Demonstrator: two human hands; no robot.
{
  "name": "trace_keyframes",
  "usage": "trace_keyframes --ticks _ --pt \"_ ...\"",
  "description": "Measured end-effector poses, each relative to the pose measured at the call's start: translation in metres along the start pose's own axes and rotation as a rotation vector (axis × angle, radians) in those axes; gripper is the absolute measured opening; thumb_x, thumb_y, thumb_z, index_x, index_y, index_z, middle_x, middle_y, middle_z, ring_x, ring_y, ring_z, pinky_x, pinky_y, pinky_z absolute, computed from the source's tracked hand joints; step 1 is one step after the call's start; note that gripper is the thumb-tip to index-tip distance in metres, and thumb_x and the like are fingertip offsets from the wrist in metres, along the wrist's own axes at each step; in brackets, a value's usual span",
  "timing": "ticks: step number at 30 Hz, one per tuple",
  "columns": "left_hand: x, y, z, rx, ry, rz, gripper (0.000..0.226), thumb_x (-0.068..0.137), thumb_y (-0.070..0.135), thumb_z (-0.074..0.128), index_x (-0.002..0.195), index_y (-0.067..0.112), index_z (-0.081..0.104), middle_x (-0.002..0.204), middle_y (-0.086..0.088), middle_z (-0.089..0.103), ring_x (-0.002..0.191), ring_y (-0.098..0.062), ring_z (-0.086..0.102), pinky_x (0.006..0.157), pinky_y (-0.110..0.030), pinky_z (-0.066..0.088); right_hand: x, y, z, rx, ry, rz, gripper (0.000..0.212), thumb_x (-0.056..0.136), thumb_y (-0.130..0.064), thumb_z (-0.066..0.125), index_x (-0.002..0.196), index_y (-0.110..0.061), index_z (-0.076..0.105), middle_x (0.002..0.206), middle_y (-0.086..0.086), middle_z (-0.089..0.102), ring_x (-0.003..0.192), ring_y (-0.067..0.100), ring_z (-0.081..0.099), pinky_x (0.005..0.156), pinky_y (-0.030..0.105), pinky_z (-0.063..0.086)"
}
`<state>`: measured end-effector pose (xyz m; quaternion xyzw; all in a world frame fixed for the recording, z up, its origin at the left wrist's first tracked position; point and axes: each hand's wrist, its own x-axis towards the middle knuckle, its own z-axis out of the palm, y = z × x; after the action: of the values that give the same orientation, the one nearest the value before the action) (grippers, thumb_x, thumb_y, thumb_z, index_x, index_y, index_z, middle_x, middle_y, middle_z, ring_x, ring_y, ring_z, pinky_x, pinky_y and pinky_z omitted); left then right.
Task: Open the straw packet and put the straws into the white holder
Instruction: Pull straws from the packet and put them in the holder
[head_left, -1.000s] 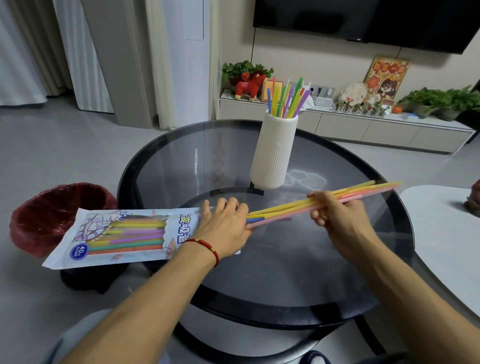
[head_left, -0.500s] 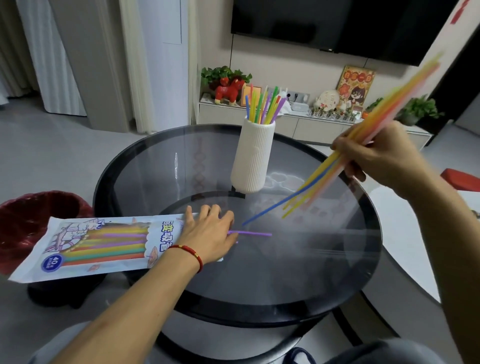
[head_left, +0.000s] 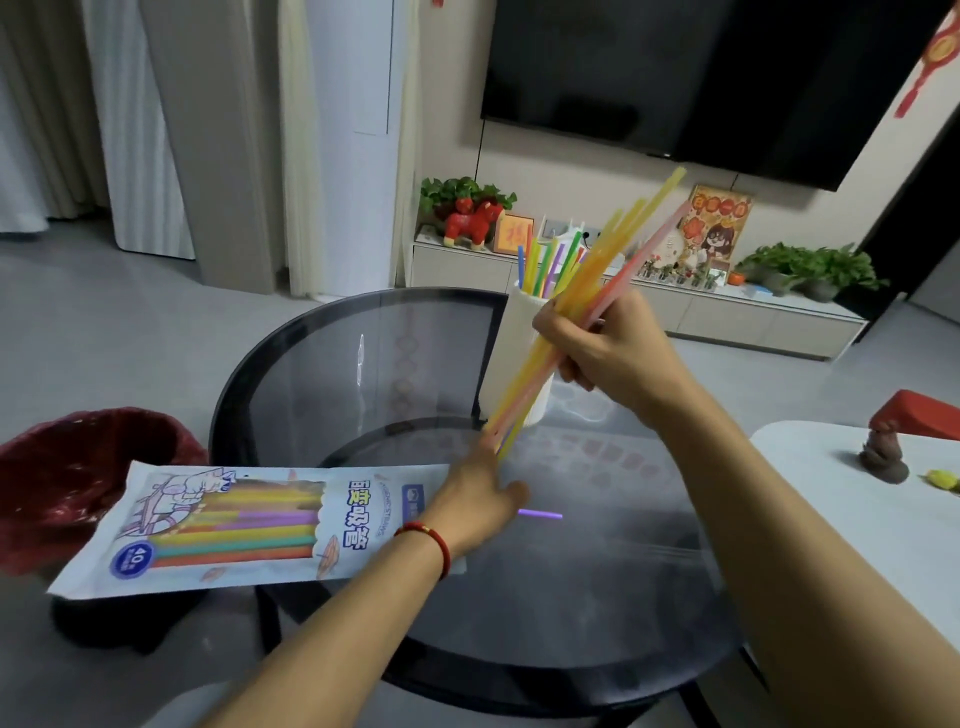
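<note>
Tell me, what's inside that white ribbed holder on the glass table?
Coloured straws stand in the white holder, tips above its rim. Their lower lengths are hidden by its wall, and the right hand with its bunch covers part.

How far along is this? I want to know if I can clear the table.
Not yet. Done: some straws stand in the white holder. In hand: the right hand grips a bunch of straws. Left: more in the packet under the left hand, plus a purple straw.
</note>
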<state>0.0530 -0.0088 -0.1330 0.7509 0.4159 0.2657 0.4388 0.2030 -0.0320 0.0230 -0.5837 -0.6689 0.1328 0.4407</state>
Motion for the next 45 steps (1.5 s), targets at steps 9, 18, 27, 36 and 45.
trace_keyframes --ticks 9,18,27,36,45 --pt "0.014 -0.012 -0.008 -0.438 0.108 -0.261 0.077 0.072 0.015 0.071 0.142 0.008 0.041 0.102 -0.004 0.056 0.109 -0.024 0.06 0.072 -0.019 0.043 0.004 0.0 0.005 -0.243 0.0 0.003 0.026 0.101 -0.02 0.062 0.079 -0.008 0.072 0.059 0.007 0.071 0.048 0.012 0.064 0.053 0.027 0.054" --pt "0.009 -0.009 -0.009 -0.369 0.169 -0.261 0.08 0.077 0.02 0.072 0.148 0.027 0.036 0.137 0.001 0.048 0.11 -0.016 0.053 0.06 -0.047 0.063 -0.015 0.037 0.027 -0.355 -0.119 0.118 0.018 0.097 -0.018 0.068 0.084 -0.007 0.074 0.069 0.007 0.073 0.053 0.013 0.068 0.055 0.02 0.054" --pt "0.006 -0.008 -0.013 -0.276 0.142 -0.208 0.069 0.078 0.026 0.07 0.141 0.03 0.043 0.132 0.003 0.052 0.116 -0.018 0.053 0.059 -0.031 0.062 -0.01 0.037 0.015 -0.265 -0.014 0.158 0.028 0.102 -0.034 0.061 0.087 -0.014 0.074 0.067 0.003 0.072 0.051 0.004 0.064 0.061 0.025 0.057" --pt "0.002 -0.002 -0.014 -0.224 0.159 -0.187 0.065 0.063 0.044 0.064 0.126 0.031 0.053 0.121 0.004 0.059 0.106 -0.014 0.059 0.057 -0.016 0.05 -0.023 0.051 0.029 -0.192 0.077 0.21 0.03 0.102 -0.025 0.058 0.078 -0.015 0.073 0.061 0.004 0.07 0.048 0.008 0.063 0.058 0.032 0.059" --pt "0.0 0.0 -0.017 -0.187 0.3 -0.071 0.03 0.082 0.015 0.062 0.109 0.029 0.061 0.11 0.006 0.067 0.097 -0.008 0.063 0.078 -0.023 0.048 -0.03 0.067 0.036 -0.261 0.049 0.193 0.023 0.1 -0.019 0.066 0.081 -0.01 0.073 0.063 -0.001 0.069 0.05 0.008 0.069 0.049 0.017 0.057"
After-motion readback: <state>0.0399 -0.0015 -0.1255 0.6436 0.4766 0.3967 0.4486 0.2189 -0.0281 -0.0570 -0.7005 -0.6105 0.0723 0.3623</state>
